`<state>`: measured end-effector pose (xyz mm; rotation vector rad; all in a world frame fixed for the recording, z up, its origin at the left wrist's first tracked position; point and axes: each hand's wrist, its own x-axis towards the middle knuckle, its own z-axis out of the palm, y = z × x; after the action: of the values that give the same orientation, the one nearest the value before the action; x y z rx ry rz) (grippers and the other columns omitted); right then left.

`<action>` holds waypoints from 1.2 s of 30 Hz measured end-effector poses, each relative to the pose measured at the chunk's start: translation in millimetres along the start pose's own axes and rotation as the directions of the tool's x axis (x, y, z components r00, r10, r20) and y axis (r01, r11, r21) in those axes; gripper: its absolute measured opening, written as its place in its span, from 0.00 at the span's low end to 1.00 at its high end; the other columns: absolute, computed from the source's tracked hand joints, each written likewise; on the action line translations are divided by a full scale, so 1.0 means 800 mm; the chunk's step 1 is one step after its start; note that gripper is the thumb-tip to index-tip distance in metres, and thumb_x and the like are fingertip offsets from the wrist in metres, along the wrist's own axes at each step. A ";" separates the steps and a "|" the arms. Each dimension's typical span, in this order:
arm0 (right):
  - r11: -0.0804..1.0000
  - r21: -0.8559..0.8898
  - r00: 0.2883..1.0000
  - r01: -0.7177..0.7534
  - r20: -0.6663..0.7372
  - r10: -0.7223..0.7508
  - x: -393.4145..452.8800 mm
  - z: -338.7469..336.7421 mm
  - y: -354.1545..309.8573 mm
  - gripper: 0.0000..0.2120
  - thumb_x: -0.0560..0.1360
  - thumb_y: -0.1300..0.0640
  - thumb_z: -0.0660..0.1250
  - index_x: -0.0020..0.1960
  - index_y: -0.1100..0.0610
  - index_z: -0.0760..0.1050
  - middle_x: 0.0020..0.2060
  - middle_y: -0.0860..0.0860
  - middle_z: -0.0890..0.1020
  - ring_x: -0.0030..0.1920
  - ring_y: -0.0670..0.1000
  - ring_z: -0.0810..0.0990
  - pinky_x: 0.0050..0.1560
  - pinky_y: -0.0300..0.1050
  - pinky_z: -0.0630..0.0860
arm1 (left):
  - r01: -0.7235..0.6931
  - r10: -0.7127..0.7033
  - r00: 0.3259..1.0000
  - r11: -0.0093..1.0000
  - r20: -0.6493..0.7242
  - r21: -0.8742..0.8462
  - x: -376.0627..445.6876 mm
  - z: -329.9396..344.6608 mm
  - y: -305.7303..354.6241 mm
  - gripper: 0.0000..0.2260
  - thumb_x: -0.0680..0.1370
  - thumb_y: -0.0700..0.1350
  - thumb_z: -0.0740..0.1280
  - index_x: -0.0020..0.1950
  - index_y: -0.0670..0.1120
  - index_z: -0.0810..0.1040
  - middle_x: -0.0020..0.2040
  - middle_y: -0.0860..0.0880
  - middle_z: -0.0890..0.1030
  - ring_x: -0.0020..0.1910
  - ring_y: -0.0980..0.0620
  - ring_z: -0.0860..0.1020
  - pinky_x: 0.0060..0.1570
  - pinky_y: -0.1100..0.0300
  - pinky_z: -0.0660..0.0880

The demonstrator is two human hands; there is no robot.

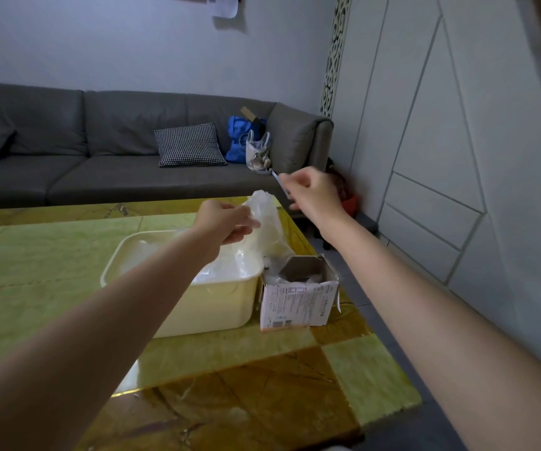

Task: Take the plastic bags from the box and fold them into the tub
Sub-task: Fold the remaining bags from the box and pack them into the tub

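Observation:
A clear plastic bag hangs in the air above the far right corner of the cream tub. My left hand grips the bag's left side. My right hand is raised to the right with curled fingers that pinch the bag's thin blue-edged top. The bag's lower end trails down toward the open cardboard box, which stands just right of the tub and holds more crumpled plastic. Inside the tub lie clear bags.
The tub and box sit on a glossy green and brown table, near its right edge. Behind it runs a grey sofa with a checked cushion and a blue bag. White cabinet panels fill the right.

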<state>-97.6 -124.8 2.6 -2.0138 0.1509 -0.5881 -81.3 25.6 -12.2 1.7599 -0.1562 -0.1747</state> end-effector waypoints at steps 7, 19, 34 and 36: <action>0.976 0.170 0.944 -0.135 0.323 0.074 -0.013 0.033 -0.008 0.22 0.71 0.48 0.72 0.59 0.59 0.74 0.54 0.56 0.80 0.53 0.53 0.80 0.55 0.49 0.78 | 0.037 0.056 0.972 0.922 0.228 -0.384 -0.007 -0.002 0.011 0.15 0.81 0.49 0.58 0.49 0.40 0.78 0.42 0.43 0.83 0.38 0.51 0.83 0.35 0.65 0.79; 0.943 0.238 0.952 -0.234 -0.142 0.272 -0.001 0.024 0.024 0.10 0.77 0.63 0.63 0.38 0.57 0.73 0.33 0.49 0.78 0.33 0.45 0.73 0.39 0.41 0.74 | 0.023 0.047 0.914 0.986 -0.403 0.167 0.033 -0.127 -0.027 0.11 0.79 0.43 0.61 0.53 0.36 0.76 0.41 0.45 0.76 0.31 0.53 0.70 0.30 0.63 0.69; 0.964 0.260 0.994 0.052 -0.108 -0.024 -0.004 0.101 -0.009 0.16 0.80 0.68 0.52 0.61 0.56 0.71 0.43 0.49 0.76 0.21 0.41 0.74 0.23 0.37 0.73 | -0.146 0.346 0.937 0.244 0.055 0.959 0.033 -0.112 -0.047 0.20 0.77 0.41 0.62 0.67 0.41 0.63 0.40 0.45 0.76 0.33 0.48 0.75 0.24 0.60 0.67; 0.987 0.151 0.998 0.050 -0.045 -0.044 -0.005 0.106 0.004 0.18 0.80 0.68 0.52 0.65 0.56 0.70 0.46 0.50 0.75 0.19 0.41 0.73 0.22 0.37 0.73 | -0.079 0.338 0.940 0.121 0.034 0.989 0.042 -0.144 -0.060 0.14 0.78 0.39 0.59 0.63 0.42 0.67 0.48 0.41 0.78 0.40 0.43 0.77 0.29 0.56 0.70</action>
<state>-61.6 -57.6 -34.7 -1.8625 0.0817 -0.6525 -24.6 138.5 -38.5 3.0944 -0.4599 0.4854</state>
